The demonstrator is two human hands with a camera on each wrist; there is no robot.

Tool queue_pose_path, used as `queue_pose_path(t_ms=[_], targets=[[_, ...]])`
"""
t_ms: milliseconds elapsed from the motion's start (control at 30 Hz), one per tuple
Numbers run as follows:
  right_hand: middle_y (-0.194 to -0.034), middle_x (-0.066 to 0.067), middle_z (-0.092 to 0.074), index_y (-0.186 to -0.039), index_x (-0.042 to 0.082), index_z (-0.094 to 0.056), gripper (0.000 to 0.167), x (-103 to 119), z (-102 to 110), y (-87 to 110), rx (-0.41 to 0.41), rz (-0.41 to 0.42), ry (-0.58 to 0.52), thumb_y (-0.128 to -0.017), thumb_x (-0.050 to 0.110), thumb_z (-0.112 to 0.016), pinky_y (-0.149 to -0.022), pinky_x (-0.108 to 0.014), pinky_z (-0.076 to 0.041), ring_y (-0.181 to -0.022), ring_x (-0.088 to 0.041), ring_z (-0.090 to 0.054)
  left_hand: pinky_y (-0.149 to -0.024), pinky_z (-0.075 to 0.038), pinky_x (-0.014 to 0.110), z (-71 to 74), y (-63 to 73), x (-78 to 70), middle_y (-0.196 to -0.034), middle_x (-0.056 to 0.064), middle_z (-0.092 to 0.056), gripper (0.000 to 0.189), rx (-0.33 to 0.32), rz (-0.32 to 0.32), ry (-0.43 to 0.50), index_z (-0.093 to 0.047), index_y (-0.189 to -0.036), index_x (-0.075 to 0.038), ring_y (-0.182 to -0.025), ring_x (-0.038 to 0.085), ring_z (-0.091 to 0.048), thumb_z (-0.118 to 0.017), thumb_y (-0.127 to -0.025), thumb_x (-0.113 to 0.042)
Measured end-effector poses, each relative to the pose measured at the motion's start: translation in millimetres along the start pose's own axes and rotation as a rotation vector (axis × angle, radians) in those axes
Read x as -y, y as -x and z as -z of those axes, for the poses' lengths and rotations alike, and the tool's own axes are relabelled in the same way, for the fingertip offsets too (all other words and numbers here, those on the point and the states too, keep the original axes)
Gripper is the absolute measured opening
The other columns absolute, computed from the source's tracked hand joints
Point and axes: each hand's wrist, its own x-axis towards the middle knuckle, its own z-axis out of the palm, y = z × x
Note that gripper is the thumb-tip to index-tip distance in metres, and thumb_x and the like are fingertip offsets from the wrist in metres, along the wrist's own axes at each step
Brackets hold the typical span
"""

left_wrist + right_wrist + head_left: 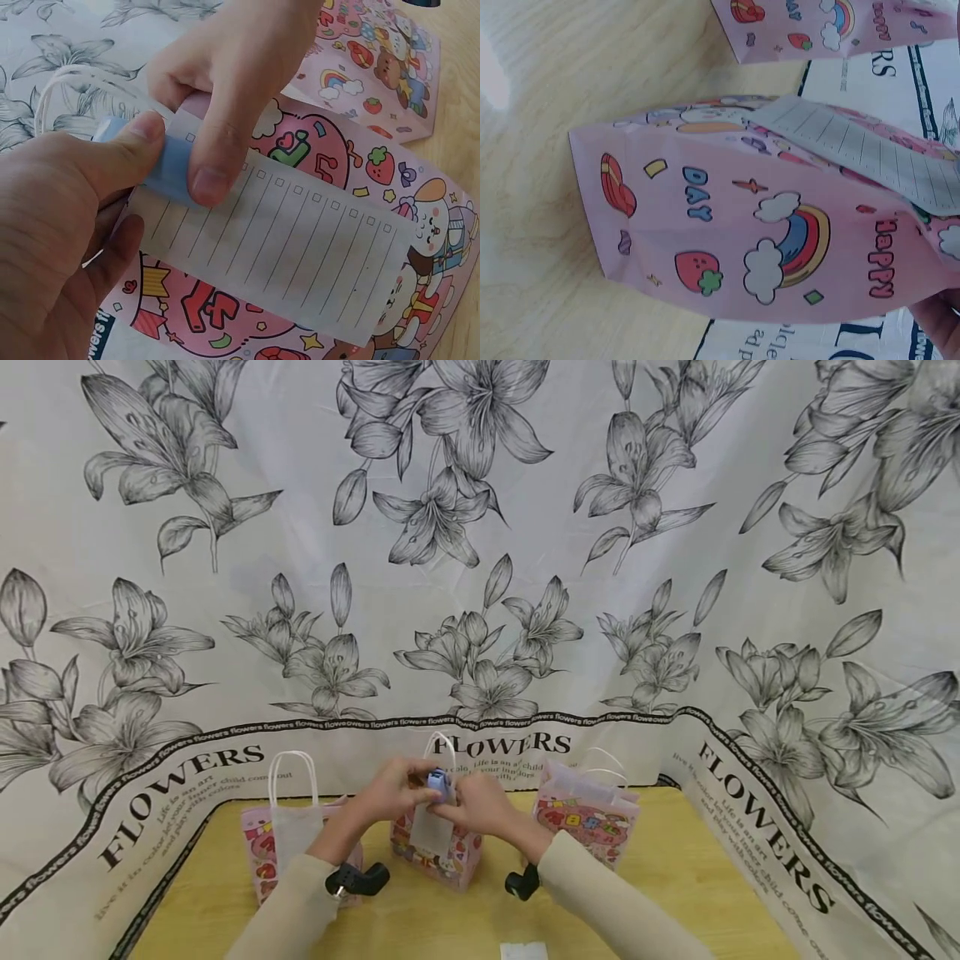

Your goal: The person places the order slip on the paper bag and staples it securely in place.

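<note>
A pink cartoon-printed paper gift bag [467,856] stands tilted at the middle of the table, a lined white checklist sheet [300,247] against its front. My left hand [392,791] pinches a small light-blue object [169,161] between thumb and fingers at the sheet's top edge; its exact kind is partly covered. From the other side, my right hand [483,803] grips the bag's top with the sheet, its thumb pressed down beside and partly over the blue object. The right wrist view shows the bag's side panel [712,232] and a few right fingertips [939,322] underneath.
Another pink gift bag [258,852] with white handles and a white sheet [294,828] on its front stands left. A third bag [585,818] stands right. Some white paper [525,952] lies at the table's [420,927] near edge. A flower-printed curtain [480,635] hangs behind.
</note>
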Motion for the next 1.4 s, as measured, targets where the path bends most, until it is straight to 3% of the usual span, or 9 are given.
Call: queue_pose_path(t_ms=[333,467,633,733,867,1000,1167,1400], targets=[[-0.053,0.011,-0.047,-0.069,0.019,-0.055,0.041,7,12,-3.6,0.073,-0.129,-0.071,-0.085,0.054,-0.069,-0.04,-0.019,-0.036,-0.045,-0.003,-0.043,-0.067,-0.054,0.028,3.6,-2.6,-6.1,-0.097,0.006,-0.069,0.036,-0.025,0.019,-0.023,-0.066,-0.12,0.001,-0.084,0.015,-0.063,-0.074,-0.086,-0.008],[-0.049,0.011,-0.039,-0.062,0.019,-0.047,0.046,6,15,-7.1,0.041,-0.101,-0.059,-0.086,0.051,-0.069,-0.038,-0.018,-0.029,-0.041,-0.003,-0.034,-0.067,-0.054,0.027,7.9,-6.8,-11.2,-0.1,0.008,-0.069,0.036,-0.005,0.025,-0.028,-0.066,-0.121,0.0,-0.083,0.014,-0.063,-0.074,-0.086,-0.006],[-0.048,0.013,-0.027,-0.058,0.018,-0.037,0.05,5,14,-13.9,-0.058,0.011,-0.013,-0.089,0.044,-0.068,-0.041,-0.017,-0.02,-0.041,-0.001,-0.023,-0.062,-0.051,0.027,17.2,-14.2,-14.8,-0.094,0.002,-0.067,0.028,0.056,-0.036,-0.114,-0.069,-0.113,-0.005,-0.076,0.011,-0.059,-0.074,-0.086,-0.006],[-0.048,0.013,-0.029,-0.059,0.019,-0.038,0.048,6,14,-16.2,-0.076,0.013,-0.042,-0.088,0.042,-0.069,-0.042,-0.016,-0.021,-0.041,-0.001,-0.025,-0.06,-0.05,0.027,21.6,-16.6,-17.4,-0.089,-0.002,-0.065,0.022,0.081,-0.059,-0.176,-0.069,-0.108,-0.006,-0.072,0.01,-0.057,-0.074,-0.087,-0.006],[-0.046,0.013,-0.033,-0.056,0.02,-0.042,0.048,7,18,-16.3,0.011,-0.085,-0.125,-0.087,0.043,-0.07,-0.039,-0.016,-0.025,-0.039,0.0,-0.028,-0.058,-0.05,0.027,19.9,-15.7,-18.3,-0.085,-0.005,-0.063,0.017,0.083,-0.054,-0.225,-0.07,-0.104,-0.011,-0.069,0.008,-0.057,-0.073,-0.088,-0.008],[-0.044,0.012,-0.033,-0.055,0.019,-0.042,0.052,7,24,-20.3,0.143,-0.131,-0.048,-0.087,0.051,-0.067,-0.038,-0.018,-0.027,-0.037,-0.003,-0.029,-0.056,-0.049,0.026,14.8,-13.5,-15.5,-0.084,-0.007,-0.064,0.014,0.049,-0.038,-0.247,-0.07,-0.1,-0.015,-0.067,0.006,-0.057,-0.073,-0.088,-0.01],[-0.047,0.01,-0.036,-0.067,0.02,-0.047,0.044,2,26,-23.3,0.247,-0.065,0.081,-0.091,0.054,-0.06,-0.04,-0.019,-0.03,-0.04,-0.004,-0.032,-0.053,-0.046,0.024,10.8,-14.1,-16.0,-0.081,-0.005,-0.065,0.009,0.032,-0.028,-0.259,-0.07,-0.096,-0.014,-0.063,0.006,-0.056,-0.073,-0.088,-0.009],[-0.047,0.013,-0.037,-0.068,0.018,-0.052,0.041,0,23,-8.7,0.244,0.064,0.074,-0.095,0.048,-0.058,-0.039,-0.016,-0.028,-0.038,0.0,-0.031,-0.051,-0.045,0.023,-1.9,-5.7,-14.7,-0.08,-0.008,-0.065,0.007,0.02,-0.059,-0.265,-0.068,-0.098,-0.016,-0.058,0.005,-0.053,-0.07,-0.091,-0.013]])
